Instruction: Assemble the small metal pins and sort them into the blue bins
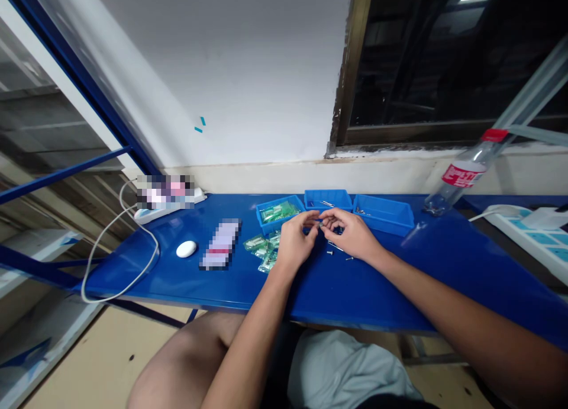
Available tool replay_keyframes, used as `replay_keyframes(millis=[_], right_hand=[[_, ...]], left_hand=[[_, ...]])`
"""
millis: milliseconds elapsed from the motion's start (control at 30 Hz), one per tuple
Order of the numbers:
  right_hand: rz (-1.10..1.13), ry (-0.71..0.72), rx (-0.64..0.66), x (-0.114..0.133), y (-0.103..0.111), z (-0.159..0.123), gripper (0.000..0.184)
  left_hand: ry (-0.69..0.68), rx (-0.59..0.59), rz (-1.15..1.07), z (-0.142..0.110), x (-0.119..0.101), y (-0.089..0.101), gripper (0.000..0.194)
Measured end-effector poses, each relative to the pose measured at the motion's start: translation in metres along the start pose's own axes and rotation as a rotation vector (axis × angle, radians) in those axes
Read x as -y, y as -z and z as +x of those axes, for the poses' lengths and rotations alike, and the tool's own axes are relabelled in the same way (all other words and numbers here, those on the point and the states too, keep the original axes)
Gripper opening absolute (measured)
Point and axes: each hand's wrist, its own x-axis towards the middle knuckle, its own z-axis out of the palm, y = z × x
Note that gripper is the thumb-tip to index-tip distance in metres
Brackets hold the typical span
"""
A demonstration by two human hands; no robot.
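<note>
My left hand [296, 238] and my right hand [350, 234] meet above the blue table, fingertips almost touching. Both are closed in a pinch around a tiny piece too small to name. Just below my right hand, small screws [329, 253] lie loose on the table, with a thin metal rod partly under the fingers. Beside my left hand is a pile of clear packets [261, 247] with green and whitish contents, partly hidden by my wrist.
Behind my hands stand a blue bin of green packets [279, 210], a middle blue bin [327, 194] with thin metal pieces and a right blue bin [386, 213]. A phone [220, 244], a white oval case [186, 248], power strips and a plastic bottle [461, 175] surround them.
</note>
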Motion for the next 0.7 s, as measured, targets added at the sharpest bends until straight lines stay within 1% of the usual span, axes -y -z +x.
replay_keyframes(millis=[100,133,267,400,567,700], right_hand=[[-0.080,0.032,0.007,0.003,0.003,0.001,0.013],[-0.098,0.032,-0.001,0.003,0.003,0.001,0.012],[-0.106,0.004,-0.036,0.000,0.003,0.001,0.013],[-0.093,0.016,-0.012,-0.004,0.003,-0.001,0.007],[-0.049,0.020,0.006,-0.004,0.002,-0.001,0.010],[0.049,-0.032,-0.003,0.000,0.001,-0.002,0.013]], left_hand=[[0.000,0.007,0.060,-0.001,-0.005,0.001,0.023],[0.003,0.020,0.093,-0.001,-0.007,0.002,0.021],[0.031,0.090,0.166,-0.002,-0.013,0.005,0.025],[0.056,0.129,0.114,-0.002,-0.013,0.006,0.023],[0.093,0.059,0.095,-0.001,-0.009,0.004,0.019],[0.120,0.025,0.033,-0.001,-0.007,0.004,0.015]])
